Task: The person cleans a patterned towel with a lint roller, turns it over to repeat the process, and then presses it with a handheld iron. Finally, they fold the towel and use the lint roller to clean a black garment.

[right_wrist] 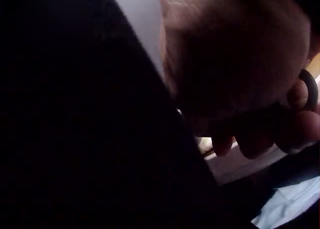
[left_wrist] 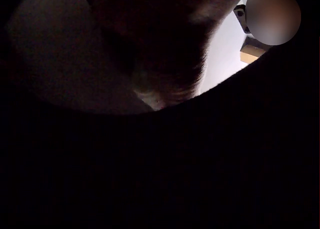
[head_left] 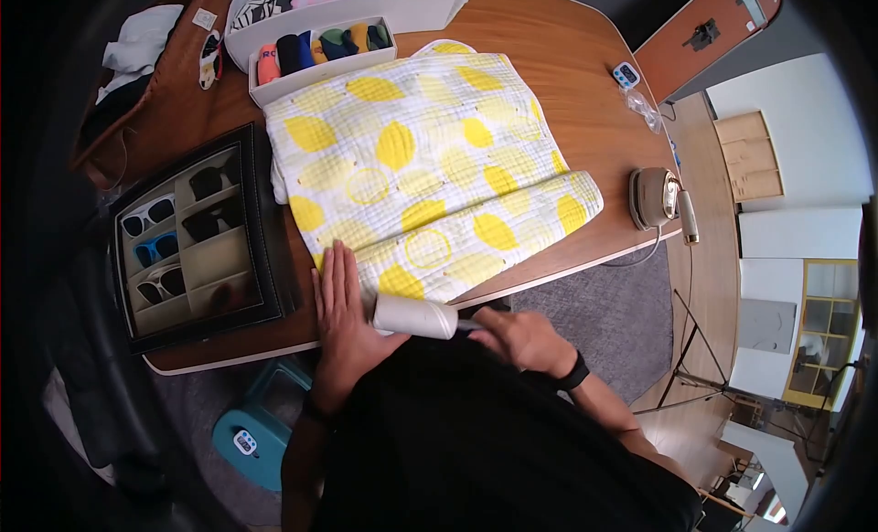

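A white muslin cloth [head_left: 402,148] with yellow lemons lies spread on the table, with a fold running across its near part. My left hand [head_left: 343,317] rests at its near left corner, fingers straight and pointing away from me. Just right of that hand is a white lint roller [head_left: 416,316], lying across the table's front edge at the cloth's near end. My right hand [head_left: 526,335] grips its handle, which the fingers mostly hide. In the right wrist view the fingers [right_wrist: 255,139] of that hand are curled. The left wrist view is mostly dark.
A black case [head_left: 265,230] of sunglasses stands on the left. Behind the cloth are a white box [head_left: 322,70] of rolled socks and a larger white box [head_left: 439,9]. A handheld steamer [head_left: 654,198] and a timer [head_left: 626,73] are at right. A teal stool [head_left: 261,459] stands below.
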